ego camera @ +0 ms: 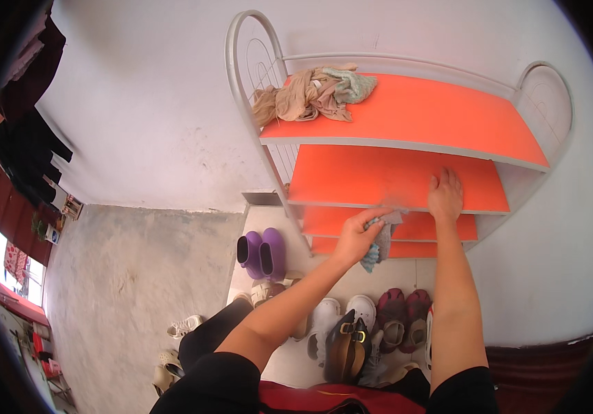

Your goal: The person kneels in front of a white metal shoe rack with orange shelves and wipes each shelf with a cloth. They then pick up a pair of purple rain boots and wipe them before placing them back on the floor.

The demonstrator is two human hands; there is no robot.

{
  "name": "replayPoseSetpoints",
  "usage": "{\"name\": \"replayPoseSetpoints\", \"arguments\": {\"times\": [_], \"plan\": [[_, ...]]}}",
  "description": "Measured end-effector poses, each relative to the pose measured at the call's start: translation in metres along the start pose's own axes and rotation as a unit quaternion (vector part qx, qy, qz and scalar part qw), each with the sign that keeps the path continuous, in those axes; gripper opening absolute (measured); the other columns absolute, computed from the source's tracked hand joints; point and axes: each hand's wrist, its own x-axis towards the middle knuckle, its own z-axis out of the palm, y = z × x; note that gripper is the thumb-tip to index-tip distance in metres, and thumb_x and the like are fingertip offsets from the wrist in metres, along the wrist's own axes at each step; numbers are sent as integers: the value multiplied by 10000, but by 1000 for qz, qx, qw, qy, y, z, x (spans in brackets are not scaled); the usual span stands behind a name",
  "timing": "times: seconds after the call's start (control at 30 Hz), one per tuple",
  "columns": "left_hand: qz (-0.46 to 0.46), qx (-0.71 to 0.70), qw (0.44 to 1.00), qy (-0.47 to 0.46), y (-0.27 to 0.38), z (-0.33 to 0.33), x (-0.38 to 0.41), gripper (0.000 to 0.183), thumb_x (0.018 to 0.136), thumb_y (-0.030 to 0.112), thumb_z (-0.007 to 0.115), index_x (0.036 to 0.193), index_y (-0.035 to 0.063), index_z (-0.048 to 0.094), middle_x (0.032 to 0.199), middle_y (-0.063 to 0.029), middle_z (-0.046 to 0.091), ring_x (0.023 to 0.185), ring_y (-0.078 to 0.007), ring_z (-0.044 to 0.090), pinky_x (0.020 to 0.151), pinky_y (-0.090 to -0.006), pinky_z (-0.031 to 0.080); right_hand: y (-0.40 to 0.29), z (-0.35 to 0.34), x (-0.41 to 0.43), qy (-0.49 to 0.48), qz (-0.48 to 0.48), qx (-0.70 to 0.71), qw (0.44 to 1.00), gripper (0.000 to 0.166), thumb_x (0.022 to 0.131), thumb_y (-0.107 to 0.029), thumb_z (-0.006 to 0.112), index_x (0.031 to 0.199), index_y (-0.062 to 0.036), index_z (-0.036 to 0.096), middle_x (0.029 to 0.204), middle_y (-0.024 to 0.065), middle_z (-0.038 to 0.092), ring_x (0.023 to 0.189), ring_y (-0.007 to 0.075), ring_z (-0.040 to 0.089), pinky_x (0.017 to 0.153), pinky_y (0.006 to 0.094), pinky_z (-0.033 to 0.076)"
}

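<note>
Before me stands a metal rack with orange shelves [431, 114]. My left hand [363, 235] grips a grey and blue cloth [387, 235], which hangs by the front edge of the second shelf [348, 173]; the part near the edge is blurred. My right hand [446, 196] lies with fingers spread on the right part of that shelf and holds nothing. Crumpled beige fabric [296, 98] and a pale green cloth [356, 87] lie together at the left end of the top shelf.
Purple boots [273, 253], white clogs [327, 315], black pointed shoes with buckles [348, 346] and dark red shoes [392, 321] stand on the floor below the rack. White sneakers [185, 326] lie farther left. Dark clothes [30, 150] hang by the left wall.
</note>
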Motion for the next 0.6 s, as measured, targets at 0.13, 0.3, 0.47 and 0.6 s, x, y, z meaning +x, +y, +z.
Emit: {"name": "replayPoseSetpoints", "arguments": {"times": [0.13,0.3,0.47,0.6], "plan": [[-61,-165,971,160,10,-38,-39,282,894,20,566,1175,2,588,1039,-43,640,908,-94,588,803,-250,477,4,1,0,5,-4,-9,1000,449,943,-330,395,1276,-40,480,1366,107,452,1279,255,383,1087,369,268],[121,-133,901,394,69,-106,-39,248,901,50,553,1139,-5,598,1089,-43,608,940,-88,542,855,-241,434,6,4,0,-8,6,-26,1000,448,938,-339,411,1273,-52,488,1364,102,452,1277,256,383,1085,369,271],[299,240,810,444,74,-137,17,281,858,-5,586,1137,27,601,1172,-109,531,1075,-197,519,910,-314,426,6,5,0,17,1,-12,1000,452,934,-339,421,1281,-58,487,1364,100,455,1277,256,382,1083,371,277],[251,287,809,447,9,-126,23,201,814,-26,605,1007,28,600,1150,-138,523,1047,-274,523,881,-341,434,7,13,3,32,-8,-22,999,452,930,-341,428,1283,-65,490,1362,101,458,1276,257,385,1082,372,278]]}}
